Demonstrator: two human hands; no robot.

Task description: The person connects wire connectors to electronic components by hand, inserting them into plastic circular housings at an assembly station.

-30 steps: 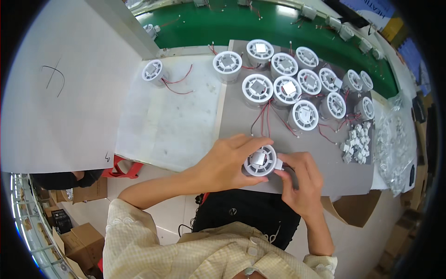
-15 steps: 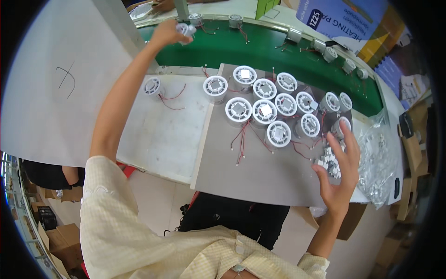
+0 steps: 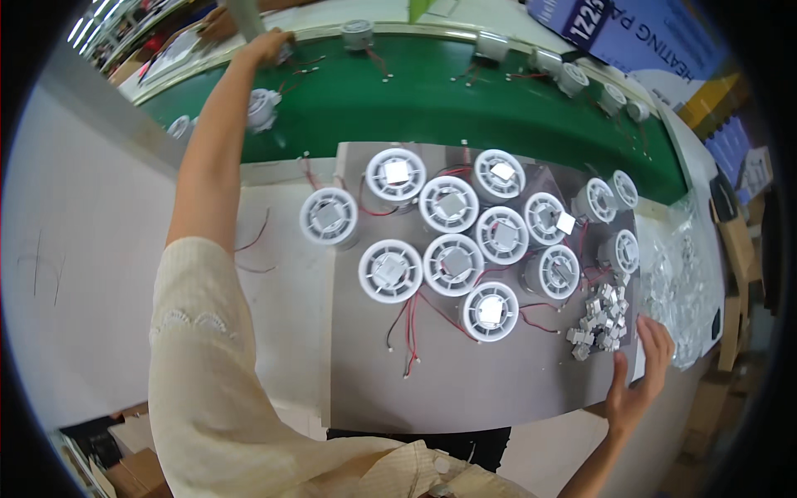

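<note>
My left hand (image 3: 270, 47) reaches over the far side of the green belt, its fingers around a white round wired housing (image 3: 286, 55), mostly hidden. Below it, beside my forearm, another white housing (image 3: 262, 109) lies on the belt. My right hand (image 3: 639, 382) is open, thumb and fingers apart, at the right edge of the grey board (image 3: 498, 378). Nearby lies a heap of small silvery-white blocks (image 3: 599, 322). Several upright white ribbed round housings (image 3: 453, 265) stand on the board, most with a square grey or shiny piece on top and thin red and black wires.
The green belt (image 3: 374, 108) crosses behind the board, with more white housings (image 3: 491, 47) along its far edge. Clear plastic bags (image 3: 672, 282) lie at the right. A blue box (image 3: 614, 41) stands at the back right. A grey post (image 3: 246, 21) rises near my left hand.
My left hand has let go of its earlier housing, now on the belt, and moved to one at the far edge. My right hand has dropped lower. The view has shifted.
</note>
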